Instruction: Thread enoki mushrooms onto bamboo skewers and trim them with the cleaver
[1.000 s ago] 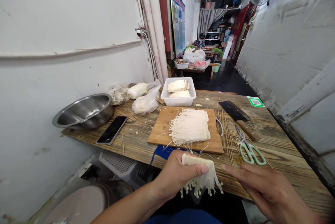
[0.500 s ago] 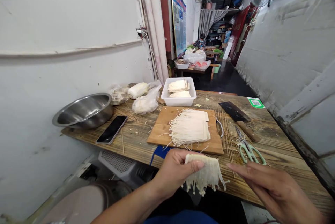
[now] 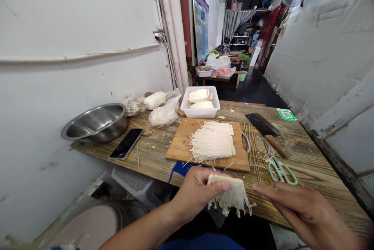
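My left hand (image 3: 194,191) pinches a flat bunch of enoki mushrooms (image 3: 229,191) in front of the table edge, thumb across its face. The cut end is up, and the thin stems and small caps hang down. To the right, my right hand (image 3: 304,207) hovers near the table's front edge, apart from the bunch. Its index finger is stretched out towards the bunch, and I see nothing held in it; some fingers are hidden. Beyond my hands, more enoki mushrooms (image 3: 213,141) lie in a flat pile on the wooden cutting board (image 3: 178,143).
Thin wooden skewers (image 3: 253,150), a cleaver (image 3: 262,124) and green-handled scissors (image 3: 280,170) lie right of the board. Behind stands a white tub (image 3: 200,113) with enoki bundles. Left are bagged mushrooms (image 3: 163,115), a phone (image 3: 127,144) and a steel basin (image 3: 95,125). A person (image 3: 224,47) sits far back.
The view has shifted slightly. The enoki bunch in my left hand has tilted a little, and its hanging caps sit slightly higher. My right hand stays nearly in place.
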A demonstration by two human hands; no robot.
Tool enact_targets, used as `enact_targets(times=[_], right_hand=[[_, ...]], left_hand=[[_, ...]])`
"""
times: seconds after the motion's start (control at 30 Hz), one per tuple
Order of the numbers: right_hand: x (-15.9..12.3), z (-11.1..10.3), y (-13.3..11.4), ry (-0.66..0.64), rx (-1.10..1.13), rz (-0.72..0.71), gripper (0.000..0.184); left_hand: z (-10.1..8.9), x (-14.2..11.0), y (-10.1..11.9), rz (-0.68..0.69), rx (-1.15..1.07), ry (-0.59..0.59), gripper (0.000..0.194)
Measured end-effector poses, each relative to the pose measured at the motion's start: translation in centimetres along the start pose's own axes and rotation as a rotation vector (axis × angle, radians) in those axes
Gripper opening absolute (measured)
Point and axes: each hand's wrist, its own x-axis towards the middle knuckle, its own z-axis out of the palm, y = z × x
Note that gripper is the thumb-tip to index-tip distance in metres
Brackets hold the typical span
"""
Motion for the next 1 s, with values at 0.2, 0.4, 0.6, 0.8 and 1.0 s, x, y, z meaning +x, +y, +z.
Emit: enact_targets(times=[0.2,0.4,0.6,0.8,1.0], right_hand=[[0.8,0.0,-0.6,0.011,0.071,0.023,0.048],[1.2,-0.1,-0.3,0.033,0.115,0.057,0.043],[0.6,-0.6,0.1,0.045,0.095,0.055,0.046],[0.6,-1.1,0.0,0.021,0.050,0.017,0.047],[0.3,-1.3,0.0,0.018,0.064,0.030,0.050]], left_hand=[[0.3,-0.1,0.2,-0.002,-0.016,-0.016,0.026],[-0.1,-0.2,1.3,0.120,0.117,0.023,0.029],[-0.4,-0.9,2.6,0.200,0.324,0.075,0.027],[-0.2,-0.9,2.2,0.236,0.318,0.066,0.023],[0.1,-1.0,2.2,0.212,0.274,0.029,0.021]])
